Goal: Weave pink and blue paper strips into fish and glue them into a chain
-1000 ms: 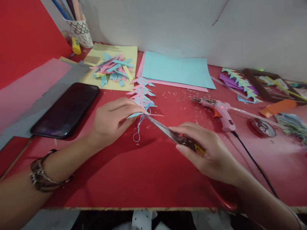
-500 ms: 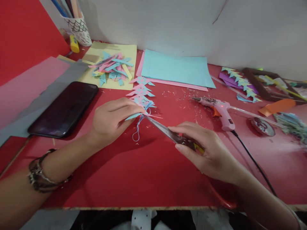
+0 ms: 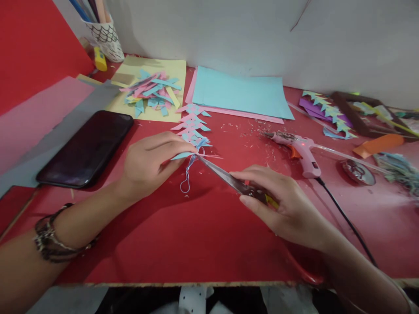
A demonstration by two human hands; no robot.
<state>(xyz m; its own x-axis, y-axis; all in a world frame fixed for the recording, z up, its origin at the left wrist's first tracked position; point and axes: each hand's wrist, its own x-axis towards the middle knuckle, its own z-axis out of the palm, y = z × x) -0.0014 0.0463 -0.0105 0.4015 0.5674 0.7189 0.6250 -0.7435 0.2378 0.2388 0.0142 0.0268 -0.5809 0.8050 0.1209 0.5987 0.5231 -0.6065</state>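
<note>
My left hand [image 3: 152, 163] is closed in a pinch on the near end of a folded pink and blue paper braid [image 3: 193, 124], which stretches away from me over the red table. A pale blue thread [image 3: 185, 181] hangs in a loop just below the pinch. My right hand [image 3: 284, 207] grips scissors [image 3: 225, 176] with dark and yellow handles. The blades point left, and their tips meet the paper ends beside my left fingertips. The blades look nearly closed. Fingers partly hide the handles and the pinched paper.
A glue gun [image 3: 303, 150] with its cord lies to the right, beside a small round dish [image 3: 358, 172]. A phone [image 3: 88, 148] lies left. Behind are cut paper strips [image 3: 153, 91], blue sheets [image 3: 238, 93], a brown tray [image 3: 352, 115] and a patterned cup [image 3: 106, 39].
Very little differs. Both hands, the braid and the scissors hold almost the same place, and the view has shifted slightly.
</note>
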